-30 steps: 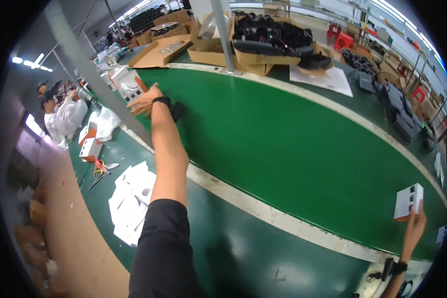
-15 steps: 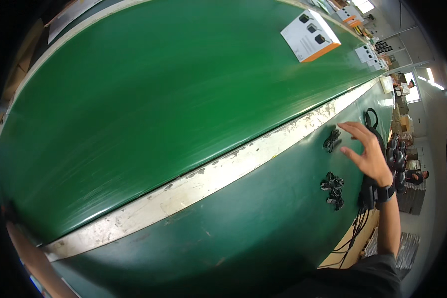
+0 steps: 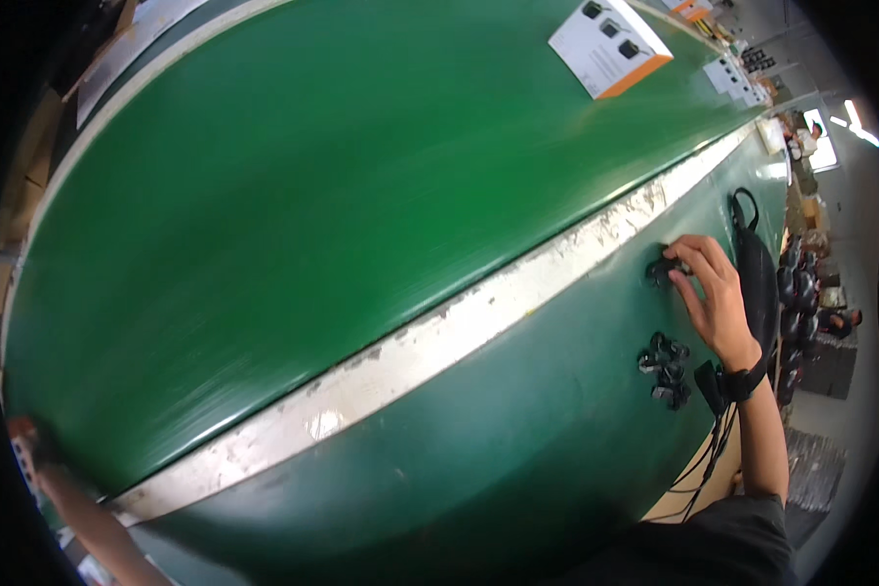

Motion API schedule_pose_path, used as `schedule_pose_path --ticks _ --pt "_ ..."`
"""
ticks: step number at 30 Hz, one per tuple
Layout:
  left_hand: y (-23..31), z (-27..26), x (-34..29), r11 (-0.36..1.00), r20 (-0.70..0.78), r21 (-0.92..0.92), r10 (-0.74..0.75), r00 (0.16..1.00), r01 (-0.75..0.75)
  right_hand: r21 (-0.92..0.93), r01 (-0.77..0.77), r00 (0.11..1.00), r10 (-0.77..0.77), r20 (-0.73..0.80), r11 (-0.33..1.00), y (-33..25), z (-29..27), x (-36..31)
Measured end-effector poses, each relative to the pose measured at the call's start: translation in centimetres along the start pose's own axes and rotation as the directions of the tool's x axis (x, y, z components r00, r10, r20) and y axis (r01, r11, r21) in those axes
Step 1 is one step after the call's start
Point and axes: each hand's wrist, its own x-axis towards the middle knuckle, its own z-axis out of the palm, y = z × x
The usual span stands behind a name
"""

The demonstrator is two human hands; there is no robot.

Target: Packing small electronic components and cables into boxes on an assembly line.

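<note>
My right hand [image 3: 717, 298], with a black band on its wrist, is over the near table strip at the right. Its thumb and fingertips are pinched on a small coiled black cable [image 3: 660, 272], which still lies at the tabletop. Closer to me lie more bundled black cables [image 3: 665, 371], untouched. My left hand [image 3: 29, 444] reaches out to the far left rim, beside the green belt. It is dim and smeared there, next to a whitish thing with dark spots, and whether its fingers grip that thing does not show.
A white and orange box [image 3: 610, 49] stands on the green conveyor belt [image 3: 293, 195]; smaller white boxes [image 3: 735, 80] stand farther along. A worn metal rail [image 3: 439, 342] divides belt from table. A long black case [image 3: 755, 269] lies right of my hand. Dark cords [image 3: 717, 454] hang over the edge.
My right hand's fingers have closed from spread onto the coiled cable. More of my left hand and the whitish thing beside it shows at the left rim. The whole view has shifted slightly.
</note>
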Motion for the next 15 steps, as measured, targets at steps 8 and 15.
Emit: schedule_pose_path --ticks 8,15 --pt "29.0 0.4 -8.9 0.985 -0.371 0.155 0.124 0.92 -0.07 -0.039 -0.008 0.991 0.003 -0.132 0.999 -1.2 -3.3 -5.1" --pt "44.3 -16.7 -41.3 0.845 -0.225 -0.252 0.423 0.878 -0.472 0.33 0.333 0.885 -0.172 -0.433 0.883 -8.7 -11.4 -6.4"
